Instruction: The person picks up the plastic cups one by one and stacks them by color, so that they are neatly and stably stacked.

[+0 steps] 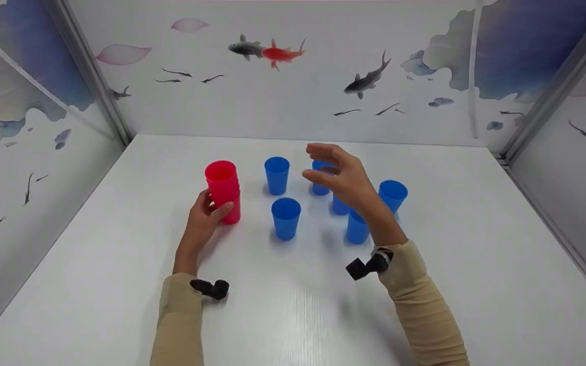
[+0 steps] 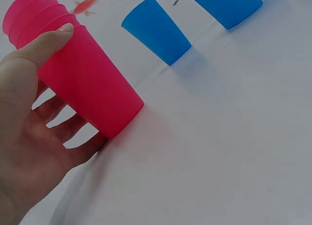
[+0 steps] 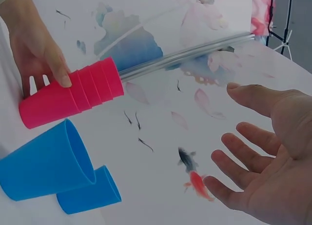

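A stack of several red cups (image 1: 223,190) stands upright at the left of the group, nested into each other. My left hand (image 1: 203,219) grips the stack, thumb at the near side and fingers round the far left; the left wrist view shows the stack's base (image 2: 117,115) at the tabletop. Raised above the blue cups, my right hand (image 1: 341,175) has its fingers spread and holds nothing. It partly covers a blue cup (image 1: 320,189) at the back and another blue cup (image 1: 340,204) below it. A front blue cup (image 1: 286,219) stands between the hands.
Another blue cup (image 1: 276,176) stands at the back, right of the red stack. Two more, a blue cup (image 1: 392,195) and a blue cup (image 1: 357,229), flank my right wrist. White walls (image 1: 283,101) printed with fish and petals enclose the white table (image 1: 272,305).
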The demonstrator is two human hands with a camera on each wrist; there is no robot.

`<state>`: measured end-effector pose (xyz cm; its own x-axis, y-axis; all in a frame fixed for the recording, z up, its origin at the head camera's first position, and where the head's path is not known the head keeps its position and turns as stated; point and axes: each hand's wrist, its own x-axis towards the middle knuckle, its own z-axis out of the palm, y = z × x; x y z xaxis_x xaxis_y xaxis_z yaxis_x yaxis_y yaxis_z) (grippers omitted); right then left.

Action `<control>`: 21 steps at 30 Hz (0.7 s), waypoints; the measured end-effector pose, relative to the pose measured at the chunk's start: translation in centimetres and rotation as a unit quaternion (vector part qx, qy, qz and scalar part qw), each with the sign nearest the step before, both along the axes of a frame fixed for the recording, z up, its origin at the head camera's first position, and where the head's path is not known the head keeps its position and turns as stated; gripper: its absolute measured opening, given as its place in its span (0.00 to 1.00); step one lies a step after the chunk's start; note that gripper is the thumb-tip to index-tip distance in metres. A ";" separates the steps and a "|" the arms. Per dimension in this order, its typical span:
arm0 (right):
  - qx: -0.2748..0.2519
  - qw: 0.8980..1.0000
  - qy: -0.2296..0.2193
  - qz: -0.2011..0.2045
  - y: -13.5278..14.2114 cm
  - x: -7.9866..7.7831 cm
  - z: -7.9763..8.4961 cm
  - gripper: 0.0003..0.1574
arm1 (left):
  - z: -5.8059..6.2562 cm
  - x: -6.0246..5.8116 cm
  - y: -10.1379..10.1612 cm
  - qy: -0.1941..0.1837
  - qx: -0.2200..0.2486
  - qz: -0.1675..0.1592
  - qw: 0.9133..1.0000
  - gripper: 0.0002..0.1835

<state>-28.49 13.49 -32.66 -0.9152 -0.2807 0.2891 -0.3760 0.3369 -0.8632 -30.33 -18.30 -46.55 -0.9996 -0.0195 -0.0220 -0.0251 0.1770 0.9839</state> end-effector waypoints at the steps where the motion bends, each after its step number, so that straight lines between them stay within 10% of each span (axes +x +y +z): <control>1: -0.001 1.000 0.000 -0.007 0.5 0.1 0.0 0.37 | 0.0 0.0 0.0 -0.001 -0.001 0.002 1.000 0.51; 21: -0.028 0.995 -0.001 -0.096 8.0 -0.6 -1.5 0.37 | 0.1 0.2 0.2 0.002 -0.006 0.004 1.000 0.51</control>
